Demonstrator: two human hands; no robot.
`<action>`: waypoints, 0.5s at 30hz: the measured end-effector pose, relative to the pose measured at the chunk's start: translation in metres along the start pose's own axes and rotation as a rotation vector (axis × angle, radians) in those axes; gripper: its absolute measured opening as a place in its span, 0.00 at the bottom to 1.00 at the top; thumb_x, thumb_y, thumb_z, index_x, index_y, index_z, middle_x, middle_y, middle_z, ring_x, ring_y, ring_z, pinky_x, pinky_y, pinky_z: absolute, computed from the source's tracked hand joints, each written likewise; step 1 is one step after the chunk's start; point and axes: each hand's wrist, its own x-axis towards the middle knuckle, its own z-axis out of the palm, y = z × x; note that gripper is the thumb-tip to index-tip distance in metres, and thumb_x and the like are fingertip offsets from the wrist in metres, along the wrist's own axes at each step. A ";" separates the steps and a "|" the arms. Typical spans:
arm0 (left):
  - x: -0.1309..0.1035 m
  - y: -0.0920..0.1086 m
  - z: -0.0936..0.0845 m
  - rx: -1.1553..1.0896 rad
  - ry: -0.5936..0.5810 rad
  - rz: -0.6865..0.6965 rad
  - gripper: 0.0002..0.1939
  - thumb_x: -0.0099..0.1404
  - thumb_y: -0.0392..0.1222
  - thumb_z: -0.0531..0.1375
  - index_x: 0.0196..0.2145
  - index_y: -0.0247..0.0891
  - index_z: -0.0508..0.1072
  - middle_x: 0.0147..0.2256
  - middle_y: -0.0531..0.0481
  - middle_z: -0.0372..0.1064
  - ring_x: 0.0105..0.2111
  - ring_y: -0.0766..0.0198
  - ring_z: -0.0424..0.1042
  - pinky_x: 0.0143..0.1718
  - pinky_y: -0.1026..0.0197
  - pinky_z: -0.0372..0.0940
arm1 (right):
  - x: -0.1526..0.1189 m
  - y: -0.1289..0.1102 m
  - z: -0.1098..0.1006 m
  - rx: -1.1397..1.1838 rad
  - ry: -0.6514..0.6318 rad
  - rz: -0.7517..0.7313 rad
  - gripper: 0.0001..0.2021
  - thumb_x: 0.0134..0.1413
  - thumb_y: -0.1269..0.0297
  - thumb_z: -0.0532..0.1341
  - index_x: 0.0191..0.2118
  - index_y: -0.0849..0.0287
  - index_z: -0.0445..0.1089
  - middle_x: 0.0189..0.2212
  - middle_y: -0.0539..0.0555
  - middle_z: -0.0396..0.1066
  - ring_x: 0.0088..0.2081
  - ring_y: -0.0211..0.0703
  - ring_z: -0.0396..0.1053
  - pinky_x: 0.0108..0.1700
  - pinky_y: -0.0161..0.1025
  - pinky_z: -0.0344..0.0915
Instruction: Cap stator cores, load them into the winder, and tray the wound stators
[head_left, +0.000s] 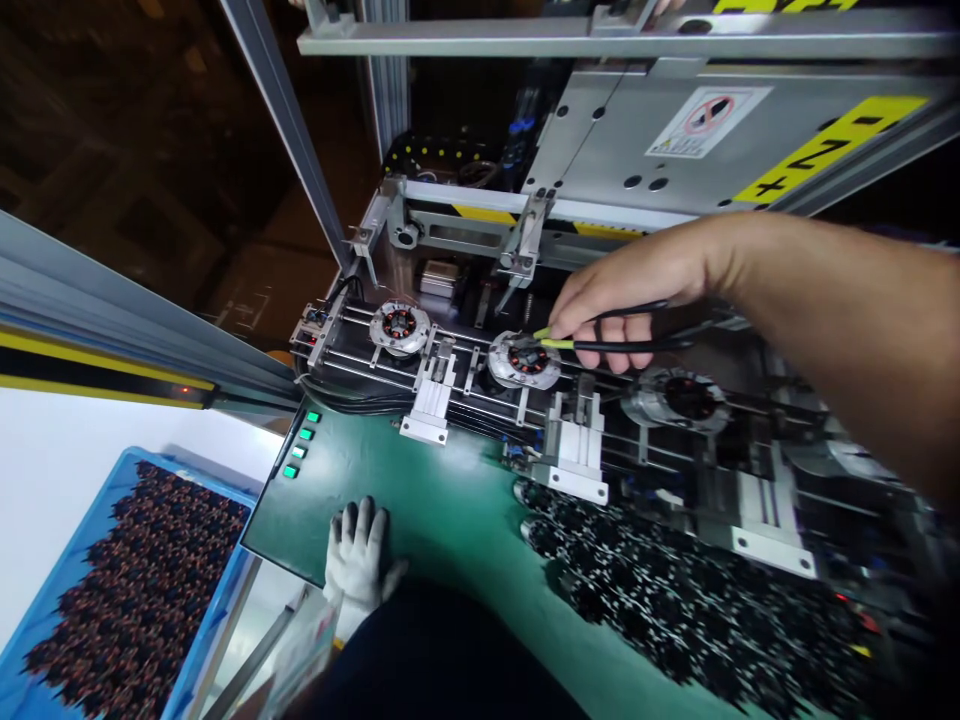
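Observation:
My right hand (622, 295), bare, is closed around a pair of pliers (600, 345) with black and yellow-green handles. The tip of the pliers reaches over the middle motor stator (525, 360), a white ring with copper windings and a dark centre, seated in a fixture. Whether the jaws touch a wire cannot be made out. In a white glove, my left hand (356, 555) lies flat with fingers spread on the green work surface (450, 510), holding nothing. A similar stator (400, 327) sits to the left, and another (679, 398) sits below my right wrist.
Many dark wound parts (675, 580) cover the right of the green surface. A blue tray (97, 500) full of copper-wound parts stands lower left. Metal clamps (574, 450) line the fixture's front. Frame posts (285, 130) and a grey machine panel (622, 130) rise behind.

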 end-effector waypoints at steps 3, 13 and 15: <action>0.000 0.001 -0.002 -0.001 -0.024 -0.014 0.37 0.63 0.57 0.62 0.63 0.33 0.65 0.64 0.30 0.59 0.62 0.32 0.58 0.61 0.34 0.53 | 0.002 -0.003 0.007 0.036 0.028 -0.006 0.15 0.68 0.59 0.57 0.36 0.67 0.70 0.30 0.58 0.74 0.27 0.42 0.75 0.29 0.36 0.72; -0.002 0.003 0.002 0.004 0.012 -0.051 0.36 0.62 0.55 0.63 0.62 0.33 0.66 0.64 0.30 0.60 0.61 0.32 0.58 0.60 0.34 0.55 | -0.080 0.051 0.017 0.062 0.123 -0.171 0.09 0.67 0.68 0.59 0.37 0.62 0.76 0.27 0.50 0.74 0.20 0.32 0.69 0.23 0.28 0.64; -0.003 0.003 0.001 0.026 0.043 -0.060 0.36 0.63 0.56 0.62 0.62 0.30 0.66 0.63 0.27 0.60 0.61 0.31 0.58 0.58 0.33 0.56 | -0.096 0.078 0.017 0.070 0.145 -0.070 0.09 0.66 0.71 0.59 0.36 0.63 0.77 0.25 0.49 0.73 0.20 0.32 0.68 0.23 0.28 0.64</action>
